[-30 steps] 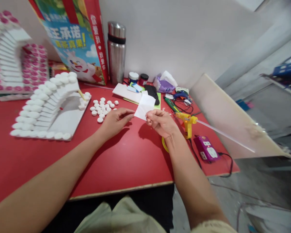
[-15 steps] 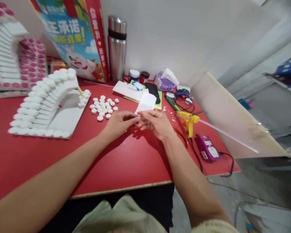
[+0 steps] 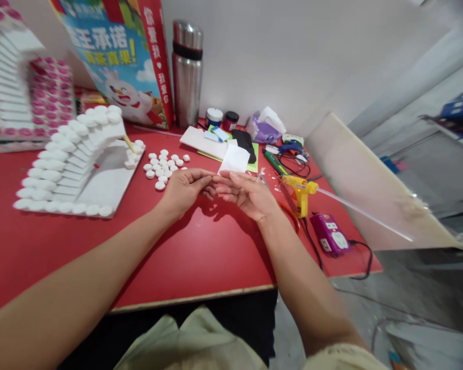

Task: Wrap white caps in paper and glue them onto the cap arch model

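Note:
My left hand (image 3: pixel 185 191) is above the red table, its thumb and forefinger pinched together. My right hand (image 3: pixel 250 195) meets it fingertip to fingertip, thumb and forefinger closed and the other fingers loosely extended. Whatever lies between the fingertips is too small or hidden to make out. Just behind the hands is a white paper sheet (image 3: pixel 235 158). A group of round white pieces (image 3: pixel 164 167) lies beyond my left hand. To the left stands a white stair model (image 3: pixel 81 159) edged with similar round pieces.
A yellow glue gun (image 3: pixel 301 191) with a long clear stick is at the right, near a purple power socket box (image 3: pixel 331 235). At the back stand a steel flask (image 3: pixel 187 82) and a printed bag (image 3: pixel 119 61). A pink-and-white model (image 3: pixel 50 97) stands far left.
Both hands have shifted slightly up, with their fingertips still together. The right fingers are a little straighter. The other things appear unmoved.

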Available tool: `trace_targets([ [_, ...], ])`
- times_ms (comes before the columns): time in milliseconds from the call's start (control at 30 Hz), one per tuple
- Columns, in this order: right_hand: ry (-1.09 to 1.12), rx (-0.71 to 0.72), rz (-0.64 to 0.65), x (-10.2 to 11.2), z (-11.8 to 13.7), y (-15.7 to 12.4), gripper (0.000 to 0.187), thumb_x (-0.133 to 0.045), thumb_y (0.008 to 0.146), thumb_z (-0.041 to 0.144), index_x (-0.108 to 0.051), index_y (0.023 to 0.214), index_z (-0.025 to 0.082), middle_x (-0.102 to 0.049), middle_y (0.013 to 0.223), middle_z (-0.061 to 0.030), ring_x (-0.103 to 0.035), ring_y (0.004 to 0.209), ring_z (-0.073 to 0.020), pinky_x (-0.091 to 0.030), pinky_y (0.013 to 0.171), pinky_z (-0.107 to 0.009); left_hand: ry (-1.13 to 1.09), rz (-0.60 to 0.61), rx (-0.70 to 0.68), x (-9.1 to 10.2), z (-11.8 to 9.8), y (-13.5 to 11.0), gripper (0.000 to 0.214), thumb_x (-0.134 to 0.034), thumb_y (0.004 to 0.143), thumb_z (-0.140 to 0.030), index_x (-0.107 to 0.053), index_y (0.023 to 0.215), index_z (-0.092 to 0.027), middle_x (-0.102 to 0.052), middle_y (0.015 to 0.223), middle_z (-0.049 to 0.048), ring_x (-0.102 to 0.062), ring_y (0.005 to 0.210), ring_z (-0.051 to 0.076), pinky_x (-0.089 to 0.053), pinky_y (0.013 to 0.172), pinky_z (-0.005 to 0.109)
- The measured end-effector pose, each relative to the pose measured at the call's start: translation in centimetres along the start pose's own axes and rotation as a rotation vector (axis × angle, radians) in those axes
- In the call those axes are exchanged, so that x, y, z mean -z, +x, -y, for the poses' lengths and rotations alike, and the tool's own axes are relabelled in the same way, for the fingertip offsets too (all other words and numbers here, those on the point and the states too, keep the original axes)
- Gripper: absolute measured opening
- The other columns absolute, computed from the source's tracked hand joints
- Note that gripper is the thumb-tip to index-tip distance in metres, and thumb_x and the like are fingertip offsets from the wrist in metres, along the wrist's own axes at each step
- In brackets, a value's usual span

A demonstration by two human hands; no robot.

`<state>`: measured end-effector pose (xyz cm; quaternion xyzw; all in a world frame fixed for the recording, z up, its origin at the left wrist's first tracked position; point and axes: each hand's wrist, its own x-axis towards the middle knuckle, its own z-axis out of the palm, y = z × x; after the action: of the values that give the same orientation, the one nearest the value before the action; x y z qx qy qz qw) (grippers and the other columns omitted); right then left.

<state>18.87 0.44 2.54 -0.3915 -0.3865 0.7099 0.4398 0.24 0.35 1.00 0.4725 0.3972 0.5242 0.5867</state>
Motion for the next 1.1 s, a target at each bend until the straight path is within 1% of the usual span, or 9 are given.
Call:
trace_targets([
  [133,-0.250,0.227,-0.235,1.5,0.0,0.5,0.018,-0.074,0.087,0.031,-0.079,0.101,0.020,-0.082,0.100,-0.0059,-0.073,0.075,-0.0146,-0.060,0.066,-0.026,0.077,-0.030,0.065,-0.2,-0.2,-0.4,0.020,-0.078,0.079,-0.030,-0.073,0.075,-0.011,-0.073,0.064,0.0061,-0.065,0.049,0.014,-0.052,0.046,0.024],
  [233,-0.780,0.500,-0.431,2.6,-0.3,1.1,0.013,-0.072,0.086,0.027,-0.079,0.096,0.021,-0.080,0.095,-0.0050,-0.068,0.075,-0.0171,-0.058,0.074,-0.033,0.210,-0.001,0.073,-0.4,-0.2,-0.9,0.027,-0.080,0.079,-0.036,-0.069,0.069,-0.014,-0.065,0.053,0.0013,-0.061,0.043,0.014,-0.046,0.041,0.024],
  [300,-1.127,0.581,-0.420,3.0,-0.7,1.5,0.014,-0.071,0.086,0.023,-0.080,0.096,0.021,-0.079,0.098,-0.0064,-0.067,0.082,-0.0199,-0.055,0.085,-0.038,0.339,0.050,-0.016,-0.5,0.1,-1.1,0.034,-0.081,0.079,-0.040,-0.065,0.062,-0.015,-0.060,0.049,-0.0006,-0.057,0.043,0.012,-0.045,0.044,0.023],
  [400,-1.470,0.528,-0.344,2.7,-1.3,2.0,0.020,-0.072,0.086,0.021,-0.079,0.104,0.018,-0.075,0.104,-0.0109,-0.065,0.096,-0.0251,-0.050,0.096,-0.041,0.580,0.183,-0.184,-0.5,1.0,-1.0,0.042,-0.077,0.084,-0.044,-0.062,0.056,-0.016,-0.063,0.053,0.0013,-0.055,0.049,0.011,-0.042,0.050,0.024],
  [533,-1.704,0.408,-0.326,1.9,-2.0,2.4,0.015,-0.064,0.092,0.018,-0.076,0.099,0.014,-0.071,0.101,-0.0139,-0.063,0.100,-0.0271,-0.047,0.093,-0.038,0.647,0.278,-0.247,-0.2,2.0,-0.6,0.024,-0.058,0.098,-0.034,-0.076,0.096,-0.018,-0.077,0.082,0.0036,-0.069,0.067,0.015,-0.049,0.065,0.026],
  [667,-1.677,0.470,-0.373,2.1,-2.0,2.6,0.014,-0.061,0.091,0.014,-0.072,0.083,0.016,-0.069,0.090,-0.0108,-0.061,0.091,-0.0248,-0.047,0.088,-0.036,0.600,0.090,-0.251,0.3,1.6,-0.5,0.027,-0.057,0.099,-0.035,-0.070,0.083,-0.018,-0.070,0.072,0.0021,-0.067,0.063,0.014,-0.047,0.063,0.025],
  [867,-1.036,0.773,-0.619,2.4,-0.4,1.3,0.010,-0.062,0.094,0.028,-0.067,0.089,0.021,-0.067,0.090,-0.0024,-0.059,0.077,-0.0168,-0.050,0.075,-0.031,0.252,-0.043,-0.120,0.8,0.4,-0.1,0.025,-0.069,0.091,-0.040,-0.063,0.082,-0.018,-0.062,0.059,-0.0010,-0.057,0.046,0.012,-0.042,0.047,0.023],
  [967,-0.939,0.855,-0.577,1.3,-0.1,0.1,0.013,-0.059,0.098,0.034,-0.068,0.096,0.024,-0.069,0.097,-0.0040,-0.062,0.083,-0.0183,-0.052,0.077,-0.032,-0.068,0.045,0.045,0.6,-0.1,0.1,0.036,-0.073,0.087,-0.045,-0.062,0.103,-0.015,-0.075,0.083,0.0074,-0.066,0.053,0.015,-0.050,0.050,0.025],
  [1100,-1.176,0.936,-0.319,-0.6,-0.8,-0.6,0.015,-0.057,0.099,0.029,-0.071,0.095,0.025,-0.073,0.105,-0.0095,-0.065,0.101,-0.0250,-0.053,0.094,-0.043,-0.299,0.172,0.188,0.3,-0.2,0.1,0.054,-0.071,0.084,-0.061,-0.065,0.107,-0.012,-0.078,0.098,0.0158,-0.076,0.078,0.023,-0.061,0.069,0.033],
])
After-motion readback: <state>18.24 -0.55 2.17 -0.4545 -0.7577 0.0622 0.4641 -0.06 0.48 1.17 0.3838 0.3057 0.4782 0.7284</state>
